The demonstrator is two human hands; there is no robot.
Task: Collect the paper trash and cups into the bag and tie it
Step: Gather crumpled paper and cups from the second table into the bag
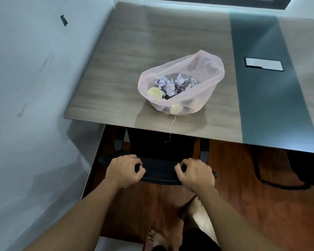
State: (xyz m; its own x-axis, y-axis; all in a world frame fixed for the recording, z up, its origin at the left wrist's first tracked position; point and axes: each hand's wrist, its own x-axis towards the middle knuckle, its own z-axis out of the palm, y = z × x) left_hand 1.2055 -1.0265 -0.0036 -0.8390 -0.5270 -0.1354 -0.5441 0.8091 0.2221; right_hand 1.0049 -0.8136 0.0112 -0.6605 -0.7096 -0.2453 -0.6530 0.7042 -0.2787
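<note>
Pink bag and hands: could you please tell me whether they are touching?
Apart. Head view: left hand and right hand sit over the chair back, with bare table between them and the pink bag.

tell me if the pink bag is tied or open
Open, not tied. The pink bag gapes wide at the mouth, showing crumpled paper and cups inside; the string lies loose on the table.

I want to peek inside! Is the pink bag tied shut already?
No, the pink bag gapes wide open on the table, with crumpled paper and cups showing inside.
</note>
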